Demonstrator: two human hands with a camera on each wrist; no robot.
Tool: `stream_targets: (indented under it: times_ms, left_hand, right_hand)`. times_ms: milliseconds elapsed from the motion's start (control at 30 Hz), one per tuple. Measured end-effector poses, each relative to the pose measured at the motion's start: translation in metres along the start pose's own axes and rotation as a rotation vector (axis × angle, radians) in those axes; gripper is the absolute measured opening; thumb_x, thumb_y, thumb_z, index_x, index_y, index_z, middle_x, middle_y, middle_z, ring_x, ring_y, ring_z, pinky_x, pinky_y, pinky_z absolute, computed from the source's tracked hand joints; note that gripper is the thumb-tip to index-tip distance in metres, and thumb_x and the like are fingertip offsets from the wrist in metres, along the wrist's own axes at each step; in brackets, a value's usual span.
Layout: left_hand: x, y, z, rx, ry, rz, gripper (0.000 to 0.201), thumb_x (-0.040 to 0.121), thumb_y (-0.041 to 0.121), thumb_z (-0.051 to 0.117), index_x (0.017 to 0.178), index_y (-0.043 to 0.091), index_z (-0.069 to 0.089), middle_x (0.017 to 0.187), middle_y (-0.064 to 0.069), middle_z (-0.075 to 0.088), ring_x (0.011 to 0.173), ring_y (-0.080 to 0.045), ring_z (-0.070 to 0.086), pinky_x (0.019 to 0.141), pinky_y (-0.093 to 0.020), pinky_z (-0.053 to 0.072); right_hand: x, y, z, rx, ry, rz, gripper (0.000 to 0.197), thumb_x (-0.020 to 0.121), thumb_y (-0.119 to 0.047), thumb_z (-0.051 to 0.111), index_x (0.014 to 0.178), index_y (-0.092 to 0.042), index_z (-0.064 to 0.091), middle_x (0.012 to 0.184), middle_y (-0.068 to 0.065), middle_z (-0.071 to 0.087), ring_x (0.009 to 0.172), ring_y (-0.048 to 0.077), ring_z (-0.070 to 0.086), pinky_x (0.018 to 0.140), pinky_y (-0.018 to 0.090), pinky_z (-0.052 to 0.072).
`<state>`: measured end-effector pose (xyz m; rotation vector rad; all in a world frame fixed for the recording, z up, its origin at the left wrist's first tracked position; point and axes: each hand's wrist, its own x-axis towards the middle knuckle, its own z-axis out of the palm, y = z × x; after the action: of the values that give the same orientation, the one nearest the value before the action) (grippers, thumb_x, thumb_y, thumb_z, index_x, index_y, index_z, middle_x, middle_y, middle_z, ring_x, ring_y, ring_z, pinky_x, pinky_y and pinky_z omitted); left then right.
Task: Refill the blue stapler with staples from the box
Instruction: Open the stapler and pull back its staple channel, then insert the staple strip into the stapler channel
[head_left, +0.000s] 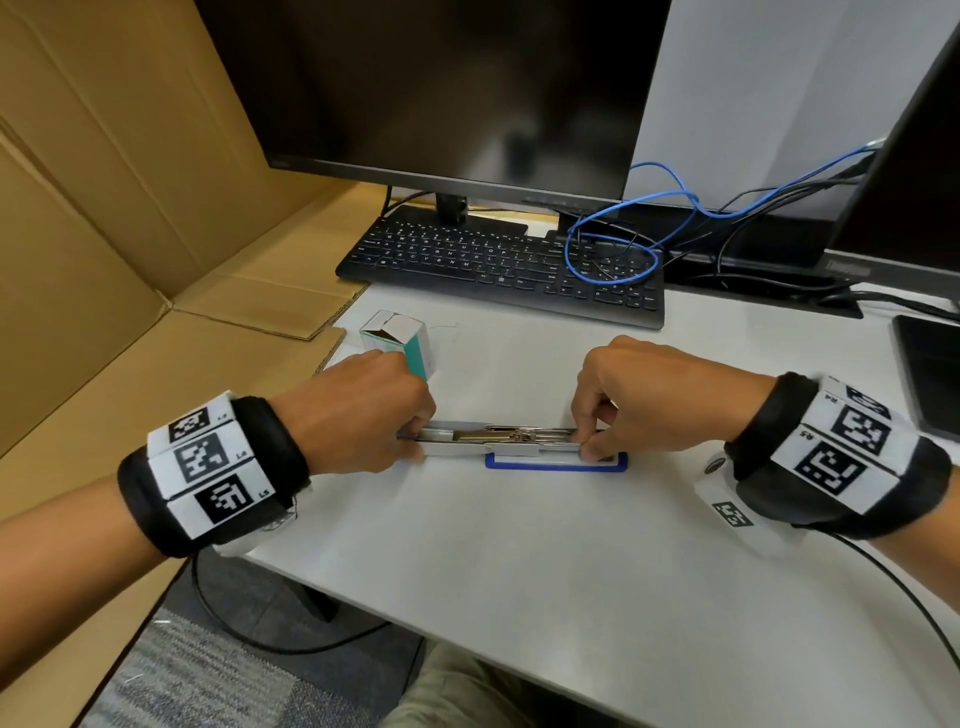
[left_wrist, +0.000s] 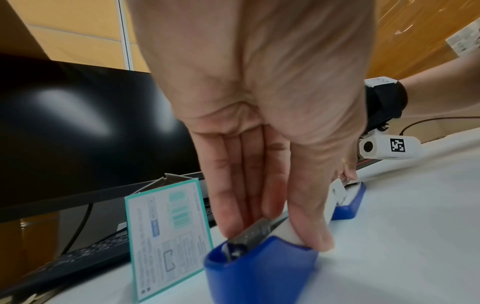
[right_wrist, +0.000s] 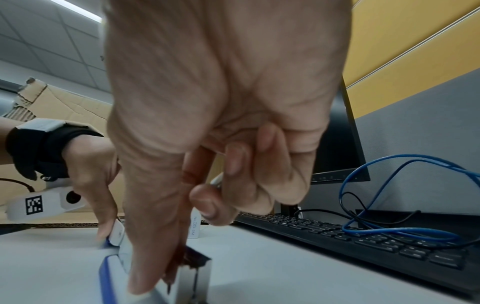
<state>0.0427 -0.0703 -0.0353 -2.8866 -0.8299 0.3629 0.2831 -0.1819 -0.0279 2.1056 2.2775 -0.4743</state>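
Observation:
The blue stapler (head_left: 498, 441) lies swung open and flat on the white desk, its metal magazine (right_wrist: 194, 275) facing up and its blue base (head_left: 556, 462) under the right half. My left hand (head_left: 410, 441) pinches the left end between thumb and fingers, above the blue cap (left_wrist: 259, 271). My right hand (head_left: 589, 441) pinches the right end of the magazine with thumb and forefinger, thumb (right_wrist: 140, 283) pressed along its side. A small silvery piece (right_wrist: 217, 181) shows between its curled fingers; I cannot tell what it is. The teal-and-white staple box (head_left: 400, 340) stands open behind my left hand.
A black keyboard (head_left: 498, 260) and a monitor (head_left: 441, 88) sit at the back, with a blue cable (head_left: 623, 244) looped over the keyboard's right end. Flattened cardboard (head_left: 130, 234) covers the left side. A dark phone (head_left: 930, 374) lies at the right edge.

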Motion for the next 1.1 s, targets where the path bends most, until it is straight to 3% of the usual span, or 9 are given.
stream_targets:
  times_ms: [200, 267, 333, 400, 700, 833, 933, 1067, 1100]
  left_hand:
    - [0.007, 0.003, -0.009, -0.029, -0.055, 0.062, 0.023, 0.081, 0.043, 0.073, 0.087, 0.022, 0.066, 0.087, 0.003, 0.069, 0.082, -0.021, 0.064, 0.066, -0.032, 0.053]
    - [0.01, 0.007, -0.012, -0.126, -0.018, 0.175, 0.029, 0.083, 0.042, 0.072, 0.11, 0.031, 0.068, 0.104, 0.008, 0.071, 0.094, -0.017, 0.066, 0.078, -0.035, 0.056]
    - [0.014, 0.014, -0.016, -0.23, -0.007, 0.298, 0.05, 0.089, 0.035, 0.068, 0.137, 0.037, 0.055, 0.122, 0.012, 0.067, 0.105, -0.012, 0.064, 0.087, -0.034, 0.054]
    - [0.02, 0.022, -0.017, -0.246, 0.016, 0.381, 0.057, 0.091, 0.029, 0.066, 0.144, 0.038, 0.047, 0.129, 0.012, 0.064, 0.11, -0.013, 0.063, 0.089, -0.036, 0.054]
    - [0.043, 0.034, -0.005, -0.319, -0.004, 0.298, 0.052, 0.086, 0.023, 0.073, 0.134, 0.04, 0.058, 0.114, 0.004, 0.075, 0.099, -0.019, 0.067, 0.084, -0.039, 0.057]
    - [0.046, 0.032, -0.003, -0.365, -0.007, 0.258, 0.048, 0.083, 0.026, 0.076, 0.127, 0.041, 0.064, 0.111, 0.001, 0.075, 0.098, -0.016, 0.067, 0.083, -0.039, 0.058]
    - [0.048, 0.032, 0.0, -0.375, -0.004, 0.242, 0.044, 0.083, 0.029, 0.076, 0.124, 0.041, 0.066, 0.107, 0.0, 0.076, 0.098, -0.016, 0.066, 0.084, -0.039, 0.058]
    - [0.048, 0.031, 0.003, -0.389, 0.014, 0.237, 0.043, 0.083, 0.028, 0.076, 0.123, 0.04, 0.067, 0.105, 0.004, 0.077, 0.095, -0.015, 0.067, 0.084, -0.039, 0.057]
    - [0.048, 0.031, 0.003, -0.395, 0.017, 0.235, 0.043, 0.083, 0.028, 0.076, 0.123, 0.04, 0.067, 0.104, 0.004, 0.077, 0.096, -0.015, 0.066, 0.084, -0.039, 0.057]
  right_hand:
    - [-0.001, -0.002, -0.002, -0.019, -0.007, -0.008, 0.01, 0.08, -0.035, 0.077, 0.08, -0.025, 0.078, 0.072, -0.009, 0.061, 0.08, -0.001, 0.045, 0.072, 0.033, 0.05]
    - [0.0, -0.003, -0.003, -0.029, -0.004, -0.008, 0.01, 0.08, -0.035, 0.077, 0.08, -0.025, 0.078, 0.07, -0.009, 0.059, 0.079, 0.0, 0.045, 0.07, 0.032, 0.049]
    - [0.0, -0.003, -0.003, -0.037, -0.003, -0.011, 0.011, 0.08, -0.036, 0.077, 0.081, -0.025, 0.078, 0.067, -0.011, 0.055, 0.078, 0.003, 0.045, 0.068, 0.031, 0.048]
    - [-0.001, -0.004, -0.003, -0.033, -0.002, -0.015, 0.011, 0.08, -0.036, 0.078, 0.081, -0.025, 0.078, 0.065, -0.013, 0.052, 0.077, 0.004, 0.044, 0.066, 0.029, 0.045]
    - [-0.002, -0.002, -0.006, -0.051, 0.02, -0.051, 0.012, 0.081, -0.039, 0.076, 0.084, -0.028, 0.079, 0.062, -0.014, 0.05, 0.077, 0.0, 0.044, 0.073, 0.032, 0.049]
    - [-0.006, 0.005, -0.009, -0.06, 0.007, -0.109, 0.017, 0.088, -0.044, 0.066, 0.098, -0.038, 0.078, 0.084, -0.013, 0.07, 0.072, 0.003, 0.052, 0.072, 0.034, 0.053]
    - [-0.011, 0.012, -0.01, 0.012, 0.046, -0.144, 0.026, 0.096, -0.042, 0.052, 0.117, -0.043, 0.068, 0.1, -0.013, 0.074, 0.08, 0.007, 0.06, 0.078, 0.03, 0.053]
    - [-0.014, 0.017, -0.007, 0.199, 0.079, -0.063, 0.033, 0.105, -0.033, 0.035, 0.134, -0.035, 0.049, 0.075, 0.0, 0.063, 0.072, 0.01, 0.056, 0.074, 0.025, 0.047]
    - [-0.015, 0.018, -0.006, 0.219, 0.07, -0.037, 0.035, 0.105, -0.028, 0.032, 0.135, -0.03, 0.05, 0.074, -0.004, 0.061, 0.073, 0.006, 0.056, 0.073, 0.022, 0.044]
